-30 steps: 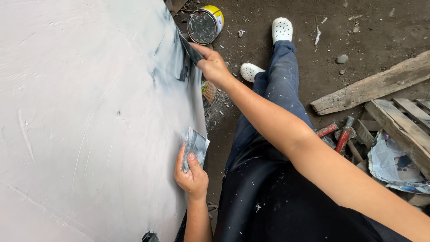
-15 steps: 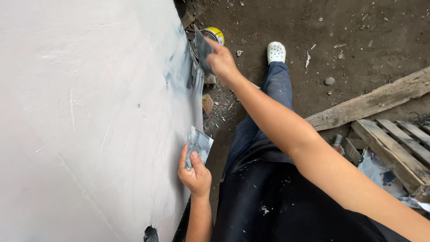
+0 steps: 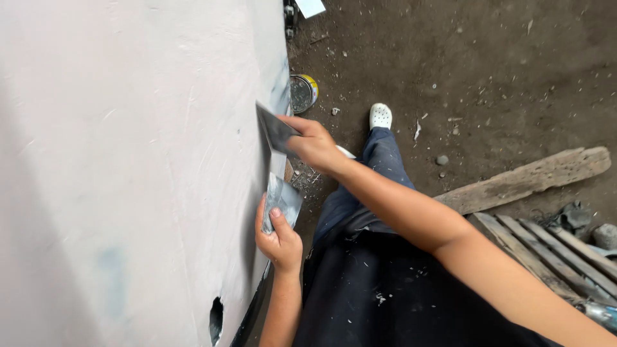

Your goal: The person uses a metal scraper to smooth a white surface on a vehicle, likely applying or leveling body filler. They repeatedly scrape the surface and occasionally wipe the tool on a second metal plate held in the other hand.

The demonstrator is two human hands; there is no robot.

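Fingers (image 3: 307,130) of the right hand (image 3: 315,144) are curled tight around a flat dark scraper blade (image 3: 273,132), a bit above the middle of the frame. The blade sticks out to the left of the fingers and its edge lies against the big white panel (image 3: 128,160) that fills the left half of the frame. The handle is hidden inside the hand; only a pale tip pokes out on the right.

Below it, the left hand (image 3: 277,238) holds a second flat plate (image 3: 281,200), grey and smeared with white paste. The thumb presses on its front and the other fingers wrap behind, right at the panel's edge.

A round open tin (image 3: 302,92) with a yellow side sits on the dirt floor (image 3: 488,71) near the top middle. You cannot tell what is inside it. A white flat scrap (image 3: 310,6) is cut off by the top edge. Wooden boards (image 3: 533,180) lie at the right, and a dark hole (image 3: 216,319) shows low in the panel.
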